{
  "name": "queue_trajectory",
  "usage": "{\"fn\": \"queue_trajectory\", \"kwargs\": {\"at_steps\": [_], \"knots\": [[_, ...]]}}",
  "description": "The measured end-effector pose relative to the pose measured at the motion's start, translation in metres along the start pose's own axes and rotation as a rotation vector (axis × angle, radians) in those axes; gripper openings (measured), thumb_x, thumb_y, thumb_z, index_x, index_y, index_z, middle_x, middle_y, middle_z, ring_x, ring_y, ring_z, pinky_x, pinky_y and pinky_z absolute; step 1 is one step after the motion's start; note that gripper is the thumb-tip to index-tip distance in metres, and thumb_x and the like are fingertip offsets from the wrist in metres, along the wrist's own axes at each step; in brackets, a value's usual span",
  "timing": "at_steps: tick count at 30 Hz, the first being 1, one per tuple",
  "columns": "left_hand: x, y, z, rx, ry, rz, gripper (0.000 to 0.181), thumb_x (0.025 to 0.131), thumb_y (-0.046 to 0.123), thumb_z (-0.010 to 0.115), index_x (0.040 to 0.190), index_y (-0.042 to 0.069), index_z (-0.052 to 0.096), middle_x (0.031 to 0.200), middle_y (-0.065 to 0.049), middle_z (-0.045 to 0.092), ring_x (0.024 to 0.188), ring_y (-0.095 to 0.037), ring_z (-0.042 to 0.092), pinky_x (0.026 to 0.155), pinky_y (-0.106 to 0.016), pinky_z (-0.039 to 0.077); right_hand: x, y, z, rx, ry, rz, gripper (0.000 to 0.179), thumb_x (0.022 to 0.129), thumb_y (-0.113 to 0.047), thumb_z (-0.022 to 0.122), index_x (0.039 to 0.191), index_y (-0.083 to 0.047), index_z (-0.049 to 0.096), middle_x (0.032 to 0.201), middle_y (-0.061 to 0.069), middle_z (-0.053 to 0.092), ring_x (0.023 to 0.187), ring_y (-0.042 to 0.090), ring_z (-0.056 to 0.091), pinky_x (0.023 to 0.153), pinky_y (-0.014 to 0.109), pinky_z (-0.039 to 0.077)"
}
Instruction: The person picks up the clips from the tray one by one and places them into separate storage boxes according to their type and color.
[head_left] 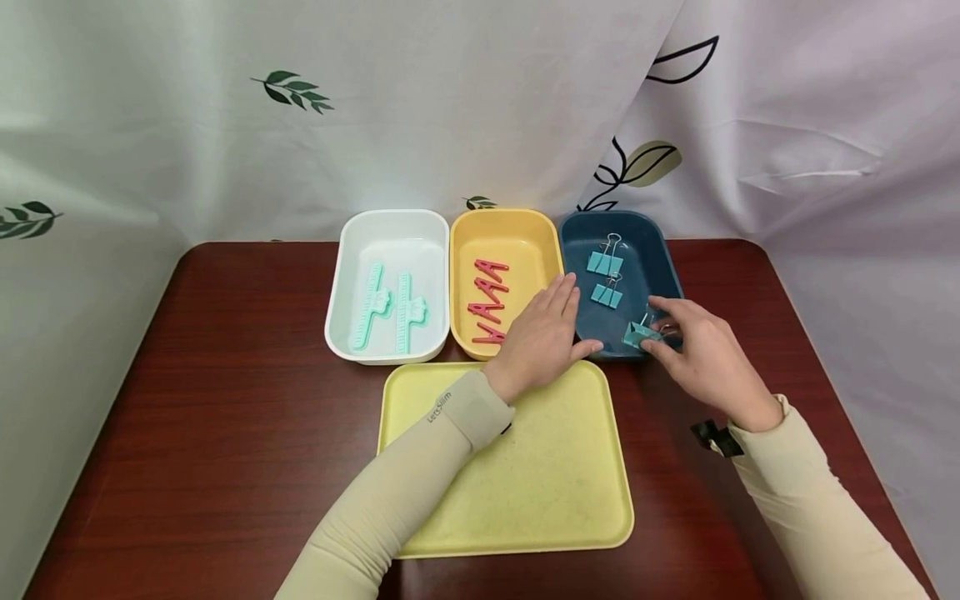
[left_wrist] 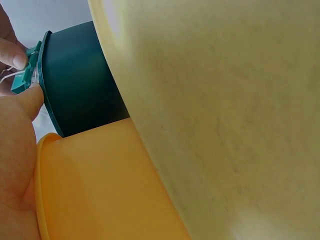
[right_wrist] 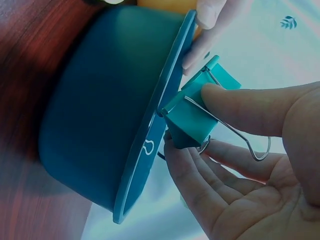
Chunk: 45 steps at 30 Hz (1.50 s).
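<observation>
My right hand pinches a teal binder clip between thumb and fingers at the near right of the dark blue bin. The clip's silver wire handles stick out beside the thumb in the right wrist view. Two more teal binder clips, an upper one and a lower one, lie farther back in that bin. My left hand, fingers straight, lies over where the orange bin meets the blue one. It hides the orange bin's near right corner. Several red clothespins lie in the orange bin.
At the left of the row, a white bin contains two mint ruler-shaped clips. Nearer me is a yellow tray, with my left forearm across it. All stand on a dark red wooden table before a leaf-patterned curtain.
</observation>
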<state>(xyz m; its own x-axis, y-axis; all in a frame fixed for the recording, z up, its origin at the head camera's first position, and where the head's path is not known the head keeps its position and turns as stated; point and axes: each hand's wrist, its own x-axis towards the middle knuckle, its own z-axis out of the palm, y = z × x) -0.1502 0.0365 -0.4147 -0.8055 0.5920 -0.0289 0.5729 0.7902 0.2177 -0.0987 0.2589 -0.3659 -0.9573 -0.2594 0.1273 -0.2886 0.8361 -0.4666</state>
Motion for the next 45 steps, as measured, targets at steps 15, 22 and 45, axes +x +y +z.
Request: {"fn": "queue_trajectory", "kwargs": {"at_steps": [15,22,45], "knots": [[-0.001,0.000,0.001,-0.006,0.020,0.011,0.087,0.100,0.064,0.040,0.157,-0.001,0.028,0.167,-0.015,0.012,0.155,-0.027,0.005,0.123,-0.037,0.012,0.017,0.006,0.004,0.007,-0.050,0.050,0.059,0.089,-0.006,0.076,0.139,0.011,0.050,0.128,0.031,0.057,0.098,0.043,0.068,0.077,0.057,0.056],[0.000,0.000,0.001,-0.009,0.005,0.003,0.087,0.100,0.064,0.039,0.158,0.001,0.027,0.168,-0.014,0.010,0.155,-0.026,0.003,0.123,-0.035,0.009,0.023,0.008,0.004,0.012,-0.080,0.065,0.057,0.090,-0.006,0.075,0.138,0.012,0.051,0.128,0.031,0.057,0.097,0.042,0.068,0.078,0.056,0.057],[0.000,0.000,-0.001,-0.009,0.012,0.008,0.086,0.100,0.064,0.040,0.157,0.000,0.029,0.167,-0.014,0.013,0.155,-0.026,0.005,0.123,-0.036,0.012,0.051,0.007,0.003,-0.011,-0.260,0.113,0.054,0.091,-0.008,0.074,0.135,0.014,0.053,0.112,0.030,0.068,0.096,0.040,0.070,0.079,0.050,0.058]]}}
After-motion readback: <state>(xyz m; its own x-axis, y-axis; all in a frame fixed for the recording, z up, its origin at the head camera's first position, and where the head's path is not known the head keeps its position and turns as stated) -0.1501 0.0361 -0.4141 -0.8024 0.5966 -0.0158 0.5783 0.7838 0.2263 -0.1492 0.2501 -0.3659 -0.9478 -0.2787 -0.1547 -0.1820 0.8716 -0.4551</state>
